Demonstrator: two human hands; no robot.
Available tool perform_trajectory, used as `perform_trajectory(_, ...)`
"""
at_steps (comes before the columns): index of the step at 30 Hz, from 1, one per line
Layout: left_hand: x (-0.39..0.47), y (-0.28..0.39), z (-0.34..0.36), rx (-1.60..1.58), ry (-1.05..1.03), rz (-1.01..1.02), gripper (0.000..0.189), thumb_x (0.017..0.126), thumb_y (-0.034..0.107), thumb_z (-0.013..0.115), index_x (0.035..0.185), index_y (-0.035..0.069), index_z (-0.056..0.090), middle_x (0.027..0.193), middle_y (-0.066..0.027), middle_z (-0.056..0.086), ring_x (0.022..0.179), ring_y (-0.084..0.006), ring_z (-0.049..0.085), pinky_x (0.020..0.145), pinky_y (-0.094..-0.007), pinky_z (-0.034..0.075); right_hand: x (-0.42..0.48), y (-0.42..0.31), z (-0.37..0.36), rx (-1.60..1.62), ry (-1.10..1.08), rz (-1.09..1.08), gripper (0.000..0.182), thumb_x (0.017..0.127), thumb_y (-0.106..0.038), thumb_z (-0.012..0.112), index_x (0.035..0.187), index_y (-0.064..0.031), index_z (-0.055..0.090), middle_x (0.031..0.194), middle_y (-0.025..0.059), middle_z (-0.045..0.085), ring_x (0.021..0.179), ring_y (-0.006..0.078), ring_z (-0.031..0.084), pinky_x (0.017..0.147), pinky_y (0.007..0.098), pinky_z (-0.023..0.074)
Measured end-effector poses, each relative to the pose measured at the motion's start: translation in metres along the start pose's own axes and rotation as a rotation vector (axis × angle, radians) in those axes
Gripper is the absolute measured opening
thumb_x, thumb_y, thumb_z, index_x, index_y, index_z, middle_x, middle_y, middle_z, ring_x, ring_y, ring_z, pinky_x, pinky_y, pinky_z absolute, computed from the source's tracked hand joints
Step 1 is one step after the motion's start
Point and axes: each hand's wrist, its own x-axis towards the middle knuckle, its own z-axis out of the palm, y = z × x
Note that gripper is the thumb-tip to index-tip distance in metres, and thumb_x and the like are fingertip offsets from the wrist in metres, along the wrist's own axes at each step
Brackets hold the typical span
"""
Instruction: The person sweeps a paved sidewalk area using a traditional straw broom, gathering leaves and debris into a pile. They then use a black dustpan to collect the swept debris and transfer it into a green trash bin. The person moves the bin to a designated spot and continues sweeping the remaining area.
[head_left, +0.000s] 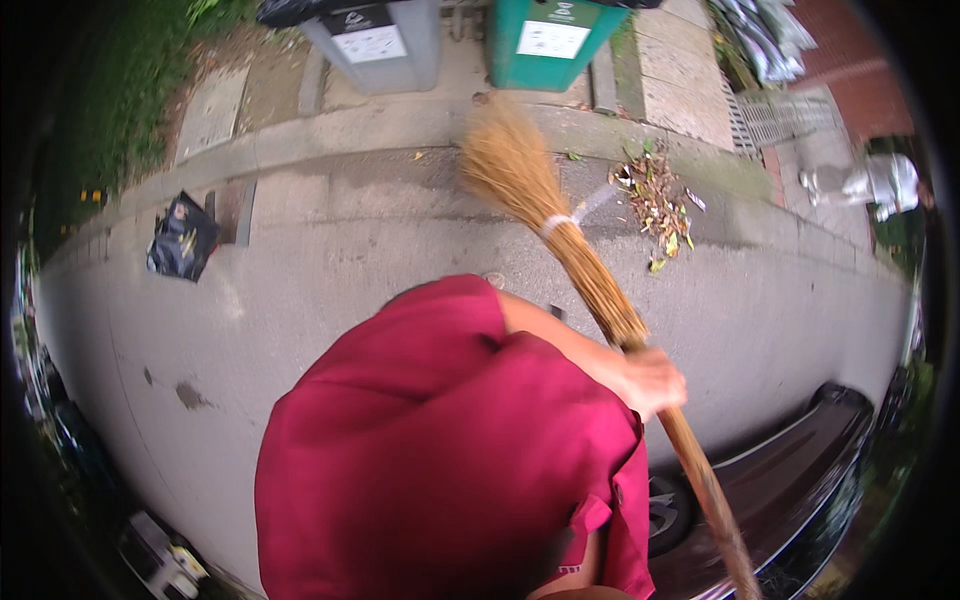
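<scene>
My left hand (656, 382) is closed around the wooden handle of a straw broom (600, 289), just behind the bound bristles. My left arm reaches across in front of my red top. A white tie circles the straw, and the blurred bristle tips lie by the kerb, below the bins. Right of the bristles is a pile of dry leaves (654, 196) with some green and yellow ones and bits of litter. The handle runs down to the lower right edge. My right hand is out of view.
A grey bin (382, 64) and a green bin (536, 67) stand beyond the kerb (360, 133). At left, a black bag-like object (184, 240) lies on the pavement. A dark car (780, 480) is at lower right; another person (870, 184) is at far right, near a grating (787, 116).
</scene>
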Motion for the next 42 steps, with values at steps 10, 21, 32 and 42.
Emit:
perform_trajectory(10, -0.175, -0.194, -0.083, 0.606, -0.229, -0.523, 0.013, 0.056, 0.005, 0.062, 0.066, 0.013, 0.059, 0.074, -0.0055, 0.057, 0.080, -0.0268, 0.057, 0.071, -0.0402, 0.044, -0.168, 0.185, 0.079, -0.013, 0.312, 0.408, 0.025, 0.077, -0.018, 0.064, 0.070, -0.0153, 0.041, 0.062, -0.0040, 0.038, 0.067, 0.0136, 0.042, 0.077, 0.0324, 0.0350)
perform_trajectory(21, -0.057, -0.003, 0.098, 0.228, -0.249, -0.220, 0.015, 0.057, 0.000, 0.059, 0.070, 0.008, 0.056, 0.076, -0.0077, 0.057, 0.084, -0.0259, 0.056, 0.076, -0.0411, 0.040, -0.191, -0.066, -0.011, -0.045, 0.396, -0.110, 0.026, 0.084, -0.029, 0.050, 0.062, -0.0163, 0.046, 0.062, -0.0011, 0.042, 0.057, 0.0111, 0.046, 0.065, 0.0316, 0.0410)
perform_trajectory(32, -0.154, -0.078, 0.068, 0.285, -0.351, -0.523, 0.019, 0.054, 0.001, 0.061, 0.069, 0.012, 0.056, 0.075, -0.0039, 0.056, 0.083, -0.0261, 0.054, 0.073, -0.0401, 0.039, -0.178, 0.051, -0.024, -0.018, 0.449, 0.359, 0.025, 0.078, -0.012, 0.059, 0.070, -0.0155, 0.035, 0.056, -0.0048, 0.033, 0.054, 0.0069, 0.034, 0.062, 0.0267, 0.0280)
perform_trajectory(42, 0.015, -0.091, 0.172, 0.133, -0.365, -0.176, 0.015, 0.058, 0.003, 0.062, 0.070, 0.011, 0.058, 0.074, -0.0056, 0.057, 0.082, -0.0262, 0.056, 0.076, -0.0416, 0.041, -0.155, -0.031, -0.030, -0.337, 0.416, 0.120, 0.024, 0.081, -0.013, 0.055, 0.070, -0.0149, 0.034, 0.057, -0.0048, 0.030, 0.056, 0.0071, 0.036, 0.070, 0.0275, 0.0300)
